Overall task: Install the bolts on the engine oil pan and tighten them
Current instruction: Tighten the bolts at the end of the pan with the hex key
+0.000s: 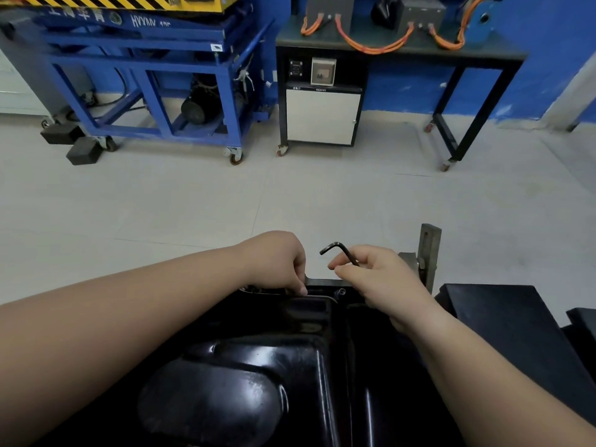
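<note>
Both hands are at the far rim of the black oil pan (258,366), which fills the bottom of the view right in front of the person. The right hand (377,279) pinches an L-shaped hex key (338,248) between thumb and fingertips, with its short bent end up and pointing left. The left hand (277,262) has its fingers curled down onto the pan's rim; I cannot tell whether they are gripping anything. Between the two hands, one bolt (342,291) sits in the flange. A grey metal bracket (429,253) stands just beyond the right hand. A blue cart (145,91) is parked across the floor.
</note>
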Demonstrator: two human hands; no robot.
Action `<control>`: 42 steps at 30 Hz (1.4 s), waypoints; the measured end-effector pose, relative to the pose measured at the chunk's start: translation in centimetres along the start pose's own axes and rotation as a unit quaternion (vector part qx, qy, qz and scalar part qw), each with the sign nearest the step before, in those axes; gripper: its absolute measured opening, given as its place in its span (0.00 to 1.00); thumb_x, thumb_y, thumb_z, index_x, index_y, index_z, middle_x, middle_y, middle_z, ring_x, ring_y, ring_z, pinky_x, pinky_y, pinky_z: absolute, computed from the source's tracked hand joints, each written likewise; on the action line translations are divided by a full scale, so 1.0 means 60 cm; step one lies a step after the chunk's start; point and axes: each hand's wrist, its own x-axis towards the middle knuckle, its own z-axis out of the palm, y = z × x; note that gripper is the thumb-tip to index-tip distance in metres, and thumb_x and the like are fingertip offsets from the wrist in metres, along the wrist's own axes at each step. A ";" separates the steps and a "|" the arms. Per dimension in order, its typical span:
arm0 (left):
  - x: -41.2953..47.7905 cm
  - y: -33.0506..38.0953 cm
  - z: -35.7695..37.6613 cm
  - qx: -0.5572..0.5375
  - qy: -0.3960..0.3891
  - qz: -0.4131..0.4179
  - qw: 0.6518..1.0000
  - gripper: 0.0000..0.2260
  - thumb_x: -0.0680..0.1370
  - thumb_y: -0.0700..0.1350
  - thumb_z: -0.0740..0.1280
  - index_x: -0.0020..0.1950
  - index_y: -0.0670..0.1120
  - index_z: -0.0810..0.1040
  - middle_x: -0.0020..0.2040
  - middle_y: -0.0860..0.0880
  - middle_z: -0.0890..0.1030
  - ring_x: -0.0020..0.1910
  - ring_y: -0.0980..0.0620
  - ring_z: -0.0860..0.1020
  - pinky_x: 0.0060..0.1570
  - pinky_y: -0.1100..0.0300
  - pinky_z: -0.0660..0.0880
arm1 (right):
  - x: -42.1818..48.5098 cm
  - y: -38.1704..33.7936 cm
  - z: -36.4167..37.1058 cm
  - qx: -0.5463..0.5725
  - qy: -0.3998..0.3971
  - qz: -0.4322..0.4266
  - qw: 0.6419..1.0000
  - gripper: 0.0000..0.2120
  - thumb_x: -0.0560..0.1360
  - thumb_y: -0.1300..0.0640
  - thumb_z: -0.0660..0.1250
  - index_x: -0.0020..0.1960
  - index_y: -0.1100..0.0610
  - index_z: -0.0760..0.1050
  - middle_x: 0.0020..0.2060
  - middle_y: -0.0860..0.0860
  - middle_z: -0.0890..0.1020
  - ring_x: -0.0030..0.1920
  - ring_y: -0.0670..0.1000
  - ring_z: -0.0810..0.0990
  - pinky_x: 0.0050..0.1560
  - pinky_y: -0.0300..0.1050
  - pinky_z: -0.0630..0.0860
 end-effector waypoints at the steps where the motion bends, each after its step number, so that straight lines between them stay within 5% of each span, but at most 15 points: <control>1: 0.000 -0.001 0.000 -0.012 -0.003 -0.002 1.000 0.12 0.68 0.48 0.76 0.28 0.51 0.75 0.22 0.60 0.73 0.24 0.64 0.70 0.24 0.71 0.64 | -0.001 0.000 0.003 0.002 0.001 0.007 1.000 0.07 0.72 0.61 0.65 0.40 0.52 0.79 0.18 0.40 0.70 0.19 0.39 0.66 0.21 0.27 0.58; 8: -0.005 -0.001 -0.003 -0.064 -0.026 0.001 0.998 0.09 0.69 0.45 0.75 0.31 0.49 0.78 0.25 0.59 0.76 0.27 0.63 0.71 0.25 0.74 0.65 | -0.020 0.002 0.019 0.005 0.019 0.034 0.999 0.06 0.72 0.60 0.65 0.40 0.52 0.79 0.19 0.40 0.71 0.20 0.39 0.66 0.21 0.28 0.59; 13: -0.014 -0.007 -0.016 -0.109 -0.056 -0.022 0.992 0.05 0.76 0.45 0.67 0.45 0.47 0.82 0.30 0.55 0.79 0.28 0.56 0.71 0.29 0.67 0.68 | -0.023 -0.007 0.016 -0.012 0.035 0.028 0.999 0.06 0.73 0.58 0.65 0.40 0.51 0.80 0.19 0.40 0.71 0.21 0.40 0.67 0.25 0.32 0.61; 17: -0.022 -0.037 -0.037 -0.268 -0.088 -0.124 0.951 0.14 0.76 0.32 0.55 0.56 0.41 0.75 0.32 0.49 0.78 0.27 0.55 0.68 0.23 0.67 0.65 | -0.011 -0.021 0.002 -0.010 0.044 0.025 0.999 0.08 0.74 0.57 0.64 0.39 0.52 0.80 0.17 0.41 0.68 0.19 0.40 0.65 0.22 0.31 0.59; 20: -0.030 -0.059 -0.049 -0.312 -0.110 -0.098 0.939 0.19 0.74 0.24 0.54 0.60 0.36 0.74 0.37 0.45 0.76 0.30 0.55 0.74 0.30 0.67 0.74 | 0.001 -0.032 0.002 0.006 0.035 0.024 0.999 0.08 0.74 0.58 0.64 0.39 0.53 0.80 0.17 0.41 0.65 0.18 0.41 0.62 0.20 0.29 0.57; 24: -0.033 -0.069 -0.056 -0.334 -0.096 -0.059 0.936 0.19 0.74 0.24 0.59 0.61 0.39 0.73 0.39 0.42 0.75 0.36 0.49 0.82 0.39 0.63 0.80 | 0.019 -0.049 0.021 -0.008 -0.012 0.005 1.000 0.05 0.73 0.57 0.67 0.39 0.54 0.80 0.17 0.41 0.66 0.19 0.41 0.63 0.20 0.29 0.58; 31: -0.043 -0.083 -0.058 -0.325 -0.091 -0.018 0.941 0.17 0.72 0.33 0.70 0.58 0.44 0.73 0.40 0.45 0.85 0.36 0.49 0.83 0.33 0.61 0.79 | 0.050 -0.097 0.078 -0.074 -0.140 -0.053 0.986 0.02 0.71 0.56 0.72 0.41 0.53 0.82 0.23 0.44 0.78 0.23 0.39 0.72 0.24 0.30 0.66; 38: -0.047 -0.111 -0.045 -0.323 -0.044 0.004 0.945 0.14 0.70 0.36 0.73 0.52 0.48 0.75 0.40 0.49 0.85 0.38 0.54 0.83 0.33 0.67 0.75 | 0.079 -0.111 0.104 -0.203 -0.139 -0.021 0.969 0.06 0.67 0.55 0.73 0.38 0.58 0.82 0.34 0.60 0.81 0.28 0.50 0.71 0.31 0.42 0.70; 42: -0.042 -0.115 -0.047 -0.274 -0.067 -0.004 0.959 0.13 0.70 0.37 0.73 0.51 0.48 0.76 0.39 0.52 0.84 0.35 0.60 0.80 0.34 0.67 0.73 | 0.084 -0.109 0.113 -0.245 -0.120 -0.035 0.961 0.03 0.64 0.57 0.74 0.36 0.56 0.82 0.35 0.57 0.83 0.28 0.49 0.74 0.32 0.42 0.73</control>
